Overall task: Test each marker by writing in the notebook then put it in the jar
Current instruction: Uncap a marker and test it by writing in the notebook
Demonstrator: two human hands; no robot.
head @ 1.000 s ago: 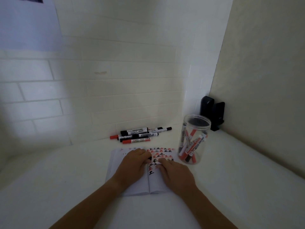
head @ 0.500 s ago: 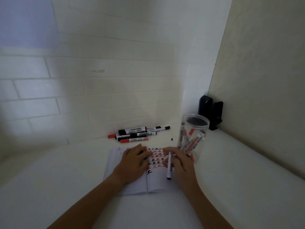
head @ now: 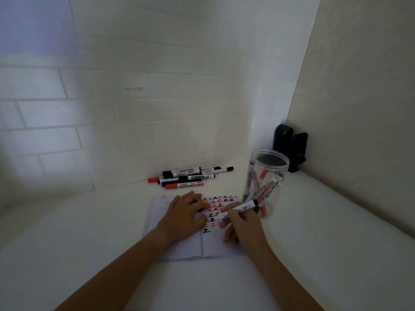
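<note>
A: What does the marker (head: 239, 209) in the person's grip look like?

B: It has a slim white barrel with small dark print along it and a black cap at the far end, which points up and to the right toward the jar (head: 267, 182). It lies at a shallow slant over the right-hand page of the notebook (head: 215, 245). Whether the near tip touches the paper cannot be told.

A: And how do the hands stand?

B: The right hand (head: 243, 227) has its fingers curled around the marker's near half, pinching the barrel. The left hand (head: 185, 215) lies flat on the notebook with its fingers spread, pressing down near the fold. The two hands sit close together but do not touch.

A: What is on the page?

B: Rows of the same small written character, alternating red and black, fill the upper part of the right page; one black character stands alone lower down.

A: Where are the other markers?

B: A loose pile of markers (head: 188, 177), some with red caps and some with black, lies on the white table (head: 89, 232) against the tiled wall, beyond the notebook. More stand slanted inside the clear, lidless jar, which is just to the right of the notebook
</note>
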